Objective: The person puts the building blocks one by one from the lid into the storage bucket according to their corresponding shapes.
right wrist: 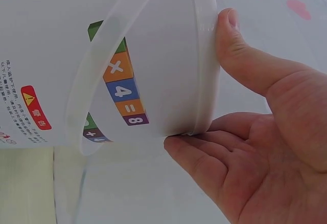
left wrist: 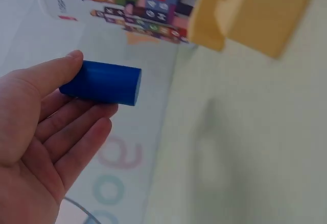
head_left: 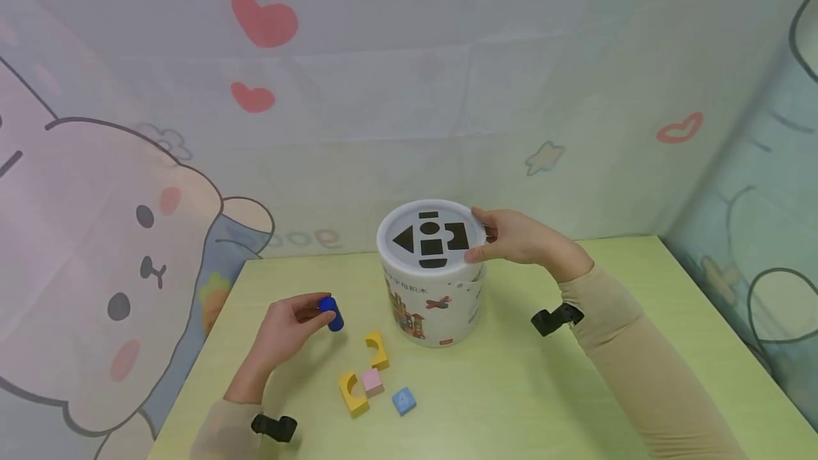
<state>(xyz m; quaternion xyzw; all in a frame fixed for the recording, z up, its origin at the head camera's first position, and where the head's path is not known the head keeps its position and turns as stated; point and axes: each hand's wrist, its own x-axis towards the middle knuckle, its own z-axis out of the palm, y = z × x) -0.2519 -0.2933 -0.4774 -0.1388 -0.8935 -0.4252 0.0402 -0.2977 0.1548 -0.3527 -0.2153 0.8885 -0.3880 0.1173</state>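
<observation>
My left hand (head_left: 289, 329) pinches a dark blue cylinder block (head_left: 331, 314) between thumb and fingers, above the table and left of the bucket. In the left wrist view the blue cylinder (left wrist: 104, 83) lies sideways against the fingers. A white printed bucket (head_left: 434, 304) stands upright, its white lid (head_left: 387, 241) on top, with cut-out holes: a triangle, a circle, a square, rectangles and a notched shape. With the thumb on top and the fingers down the side, my right hand (head_left: 520, 236) grips the lid's right edge. The bucket's plastic handle (right wrist: 97, 60) hangs down in the right wrist view.
In front of the bucket lie two yellow arch blocks (head_left: 378, 351), a pink block (head_left: 373, 382) between them and a light blue block (head_left: 404, 401). They rest on a pale green table (head_left: 511, 389). A printed cloth (head_left: 396, 91) hangs behind the table's far edge.
</observation>
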